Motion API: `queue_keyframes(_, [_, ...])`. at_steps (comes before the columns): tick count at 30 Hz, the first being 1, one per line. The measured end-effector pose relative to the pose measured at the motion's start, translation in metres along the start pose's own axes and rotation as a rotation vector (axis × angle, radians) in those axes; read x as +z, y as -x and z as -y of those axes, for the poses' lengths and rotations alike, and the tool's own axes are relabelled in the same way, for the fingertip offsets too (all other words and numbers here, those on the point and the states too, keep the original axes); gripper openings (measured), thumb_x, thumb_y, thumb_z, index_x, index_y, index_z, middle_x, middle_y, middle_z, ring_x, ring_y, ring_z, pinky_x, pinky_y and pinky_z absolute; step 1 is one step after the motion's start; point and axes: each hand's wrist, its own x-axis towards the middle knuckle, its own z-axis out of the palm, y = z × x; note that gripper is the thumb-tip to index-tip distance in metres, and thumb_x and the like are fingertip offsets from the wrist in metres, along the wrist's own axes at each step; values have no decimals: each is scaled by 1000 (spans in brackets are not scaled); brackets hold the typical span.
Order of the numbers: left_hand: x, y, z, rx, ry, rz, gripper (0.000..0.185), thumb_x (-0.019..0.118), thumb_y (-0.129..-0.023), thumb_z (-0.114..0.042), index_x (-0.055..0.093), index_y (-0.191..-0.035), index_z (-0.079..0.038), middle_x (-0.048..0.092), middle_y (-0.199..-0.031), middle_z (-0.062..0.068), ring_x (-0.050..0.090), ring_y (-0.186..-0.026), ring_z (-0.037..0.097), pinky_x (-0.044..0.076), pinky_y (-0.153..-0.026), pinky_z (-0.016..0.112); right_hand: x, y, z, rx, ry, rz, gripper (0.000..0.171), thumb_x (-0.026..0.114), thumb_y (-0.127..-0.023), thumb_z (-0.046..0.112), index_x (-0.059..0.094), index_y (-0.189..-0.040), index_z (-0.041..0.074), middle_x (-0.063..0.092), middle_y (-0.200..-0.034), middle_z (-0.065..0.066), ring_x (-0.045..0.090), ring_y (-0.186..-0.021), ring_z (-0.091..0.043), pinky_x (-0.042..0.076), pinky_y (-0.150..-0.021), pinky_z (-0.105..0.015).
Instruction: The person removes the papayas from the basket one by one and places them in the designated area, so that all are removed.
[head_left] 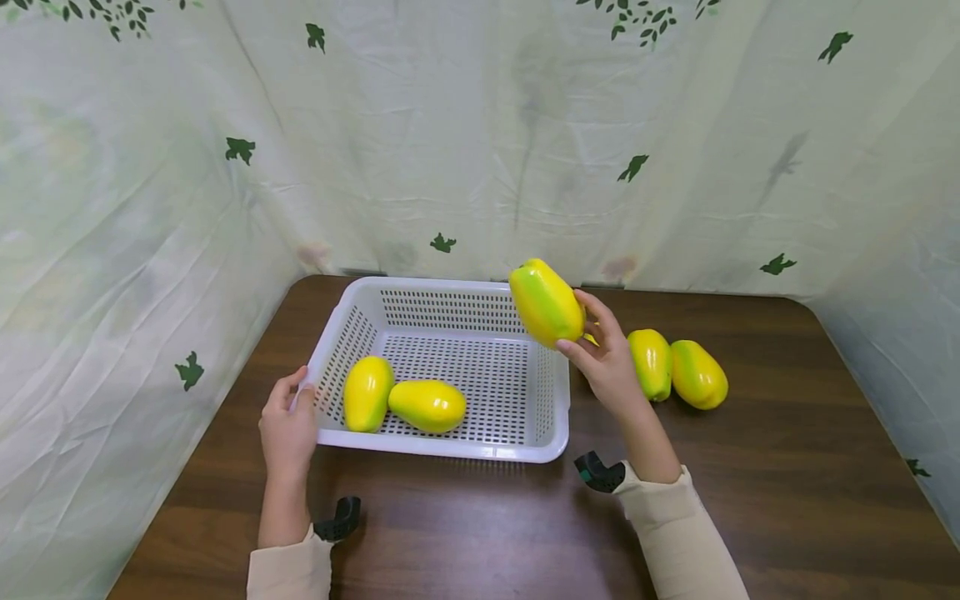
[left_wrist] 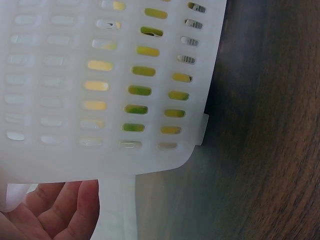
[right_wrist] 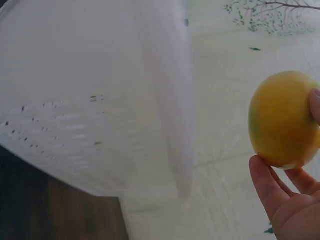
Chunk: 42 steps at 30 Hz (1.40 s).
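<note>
Brown table point(head_left: 795, 467), white basket point(head_left: 442, 451), right grip point(head_left: 606, 360) holding yellow-green fruit point(head_left: 546, 303)

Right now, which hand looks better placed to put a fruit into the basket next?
Probably the right hand: it holds a yellow fruit near the right end of the basket, while the left hand is occupied gripping the basket's left end.

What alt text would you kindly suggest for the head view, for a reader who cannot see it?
A person's right hand holds a yellow-green fruit near the far right corner of a white perforated basket, while the left hand grips its left side. Two similar fruits lie inside, and at least two more rest on the brown table to the right.
</note>
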Motion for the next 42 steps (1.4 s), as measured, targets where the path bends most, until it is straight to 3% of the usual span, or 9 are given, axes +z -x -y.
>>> queue_keyframes(4, [4, -5, 13, 13, -23, -21, 40, 40, -90, -51, 44, -128, -42, 55, -119, 0, 55, -97, 20, 48, -78, 44, -6, 11, -5, 49, 21, -39, 62, 59, -83, -3, 32, -137, 10, 31, -136, -6, 44, -107, -26, 43, -86, -23])
queue_keyframes(11, [-11, 37, -65, -56, 15, 7, 42, 38, -92, -44, 46, -131, -29, 52, -122, 9, 53, -103, 27, 46, -79, 46, -15, 30, -8, 113, 65, -85, 60, 59, -84, -2, 32, -136, 7, 29, -136, -9, 44, -106, -25, 44, -82, -19])
queue_keyframes(17, [-1, 6, -7, -1, -15, -11, 42, 38, -91, -48, 44, -130, -36, 52, -124, 5, 54, -102, 25, 47, -79, 46, -29, 44, -31, 107, 81, -114, 60, 60, -84, 1, 34, -137, 12, 31, -136, -4, 47, -104, -19, 45, -81, -18])
queue_keyframes(19, [2, 0, 5, 19, -30, -25, 41, 37, -90, -51, 44, -129, -40, 53, -122, 1, 55, -100, 21, 48, -79, 44, -32, 49, -34, 109, 87, -128, 60, 60, -84, 0, 34, -137, 11, 32, -135, -5, 47, -103, -18, 45, -80, -18])
queue_keyframes(26, [-8, 24, -41, -40, 42, 13, 41, 39, -92, -44, 46, -130, -32, 53, -122, 8, 54, -101, 26, 45, -81, 47, -40, 65, -43, 137, 160, -159, 61, 61, -83, 2, 34, -137, 11, 30, -138, -8, 45, -106, -25, 44, -79, -14])
queue_keyframes(31, [2, 2, 2, 5, -21, -19, 41, 36, -89, -53, 44, -128, -41, 55, -119, 0, 55, -97, 19, 48, -79, 43, -43, 76, -49, 151, 208, -164, 62, 63, -82, 3, 33, -137, 10, 28, -138, -14, 44, -107, -32, 43, -77, -12])
queue_keyframes(34, [3, -4, 11, 20, -22, -7, 41, 38, -90, -50, 43, -130, -39, 54, -121, 1, 55, -98, 20, 48, -79, 44, -44, 84, -52, 172, 235, -175, 62, 63, -83, 7, 34, -137, 10, 29, -136, -14, 44, -107, -31, 42, -78, -12])
queue_keyframes(36, [1, 0, 3, 4, -7, -3, 40, 39, -90, -49, 45, -129, -38, 53, -122, 1, 55, -99, 21, 47, -80, 43, -44, 90, -54, 189, 258, -183, 62, 64, -83, 10, 34, -137, 11, 30, -135, -12, 44, -107, -30, 41, -80, -11])
queue_keyframes(42, [-11, 34, -58, -31, 29, 10, 41, 40, -93, -42, 47, -130, -29, 53, -122, 11, 54, -101, 28, 48, -78, 43, -46, 106, -63, 239, 319, -187, 61, 65, -83, 15, 35, -136, 14, 33, -135, -10, 46, -106, -28, 40, -79, -10])
